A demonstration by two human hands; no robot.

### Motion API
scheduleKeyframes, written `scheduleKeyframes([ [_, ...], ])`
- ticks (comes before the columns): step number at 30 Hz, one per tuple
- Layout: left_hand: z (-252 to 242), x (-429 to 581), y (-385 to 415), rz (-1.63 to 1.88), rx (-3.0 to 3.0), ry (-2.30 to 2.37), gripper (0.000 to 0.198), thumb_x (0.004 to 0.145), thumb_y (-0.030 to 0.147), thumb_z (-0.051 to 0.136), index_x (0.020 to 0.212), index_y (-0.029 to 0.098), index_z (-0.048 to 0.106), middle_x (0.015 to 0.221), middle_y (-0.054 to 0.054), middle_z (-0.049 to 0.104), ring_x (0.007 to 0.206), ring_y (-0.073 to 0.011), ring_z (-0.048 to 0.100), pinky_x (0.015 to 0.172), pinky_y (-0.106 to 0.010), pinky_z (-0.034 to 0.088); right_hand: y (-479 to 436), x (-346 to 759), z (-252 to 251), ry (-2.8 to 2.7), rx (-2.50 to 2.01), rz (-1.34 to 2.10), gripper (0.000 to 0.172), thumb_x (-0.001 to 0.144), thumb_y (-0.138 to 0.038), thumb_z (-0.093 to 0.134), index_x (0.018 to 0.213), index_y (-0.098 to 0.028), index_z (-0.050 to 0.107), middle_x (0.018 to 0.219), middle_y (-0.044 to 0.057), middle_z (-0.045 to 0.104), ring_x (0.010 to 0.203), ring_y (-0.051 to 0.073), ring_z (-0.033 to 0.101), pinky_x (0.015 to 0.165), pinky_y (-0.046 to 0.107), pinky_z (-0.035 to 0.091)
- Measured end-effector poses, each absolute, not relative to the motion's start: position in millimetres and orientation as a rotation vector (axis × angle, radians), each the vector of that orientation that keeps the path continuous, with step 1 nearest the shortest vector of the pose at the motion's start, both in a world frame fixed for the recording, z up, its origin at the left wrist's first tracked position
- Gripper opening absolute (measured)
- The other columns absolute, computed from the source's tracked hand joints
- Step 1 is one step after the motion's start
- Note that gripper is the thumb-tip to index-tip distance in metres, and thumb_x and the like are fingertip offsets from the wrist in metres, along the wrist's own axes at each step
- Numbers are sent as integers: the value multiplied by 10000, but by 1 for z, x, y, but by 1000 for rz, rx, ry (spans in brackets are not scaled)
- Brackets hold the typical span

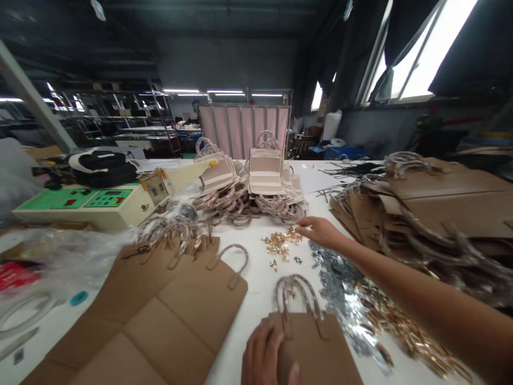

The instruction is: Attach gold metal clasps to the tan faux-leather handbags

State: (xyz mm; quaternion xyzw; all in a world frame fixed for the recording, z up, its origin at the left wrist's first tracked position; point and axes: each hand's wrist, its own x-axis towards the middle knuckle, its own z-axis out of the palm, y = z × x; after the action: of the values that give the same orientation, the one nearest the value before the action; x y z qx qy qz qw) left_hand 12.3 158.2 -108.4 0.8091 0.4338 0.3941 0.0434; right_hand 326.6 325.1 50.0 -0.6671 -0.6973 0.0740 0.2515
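The bag (pixel 312 353) looks matt, the fittings (pixel 277 242) glossy metal.

Left hand (pixel 260 353) on brown handled panel (pixel 320 350); right hand (pixel 320 231) at gold fasteners (pixel 276 242).

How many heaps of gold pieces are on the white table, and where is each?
2. A small heap is by the right hand; a larger heap lies at lower right, beside the silver pieces. The right forearm crosses that side, so more may be hidden.

pink screen (pixel 244 128), green-panelled machine (pixel 116 211), blue ring (pixel 74 300), bright window (pixel 435 59), lit tube lights (pixel 226 91)
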Motion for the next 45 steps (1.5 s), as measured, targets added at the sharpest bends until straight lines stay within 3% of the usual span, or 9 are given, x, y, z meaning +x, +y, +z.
scheduleKeyframes([
  [5,-102,2,148,1141,2594,1311,514,752,237,749,1256,225,651,1359,-139,661,1219,-325,659,971,-477,614,211,333,-23,-1870,-1951,263,308,864,-322,687,1117,-184,799,1168,123,760,1091,296,694,998,402,509],
  [11,-116,-2,114,1270,2583,1406,462,738,232,721,1195,227,655,1341,-138,659,1214,-334,641,983,-500,585,229,290,-37,-1805,-1891,244,401,934,-363,615,1286,-204,727,1352,115,678,1243,269,621,1078,355,439],
  [13,-123,1,109,1332,2550,1430,433,712,209,708,1142,232,661,1315,-132,667,1207,-337,635,995,-515,568,254,270,-34,-1786,-1883,270,402,922,-338,623,1294,-221,721,1333,107,689,1205,262,641,1029,340,457],
  [19,-121,5,110,1316,2494,1410,429,658,170,700,1078,254,676,1257,-107,695,1157,-323,650,956,-480,575,294,240,-37,-1683,-1898,350,315,831,-174,580,1068,-214,784,1077,100,769,1010,272,688,824,318,468],
  [25,-90,4,101,1215,2431,1374,347,742,176,698,1083,237,690,1207,-114,708,1126,-313,660,951,-473,575,241,239,-25,-1593,-1704,463,329,890,-270,565,1163,-208,738,987,50,767,904,229,696,837,316,498],
  [28,-66,7,96,1199,2184,1383,236,882,229,645,1113,210,692,1137,-113,712,1097,-279,655,965,-457,558,175,219,-31,-1510,-1547,581,279,898,-377,625,1114,-239,736,936,18,760,813,213,685,783,318,522],
  [31,-48,9,98,1140,1896,1282,280,955,345,625,1178,192,696,1107,-102,714,1041,-248,660,956,-424,544,112,192,-42,-1349,-1457,749,255,862,-424,696,1035,-245,750,905,29,762,803,241,690,774,351,536],
  [37,-40,8,113,899,1571,1028,415,936,432,670,1257,175,724,1189,-96,754,1037,-237,691,913,-352,543,75,177,-42,-1281,-1372,1009,264,867,-447,714,1011,-231,761,1048,51,780,999,278,713,945,386,531],
  [45,-40,7,112,974,1518,1041,315,898,376,701,1109,154,775,1078,-85,786,944,-213,708,880,-310,547,76,176,-48,-1260,-1450,840,374,849,-471,731,1118,-210,734,1081,74,760,979,271,705,904,392,539],
])
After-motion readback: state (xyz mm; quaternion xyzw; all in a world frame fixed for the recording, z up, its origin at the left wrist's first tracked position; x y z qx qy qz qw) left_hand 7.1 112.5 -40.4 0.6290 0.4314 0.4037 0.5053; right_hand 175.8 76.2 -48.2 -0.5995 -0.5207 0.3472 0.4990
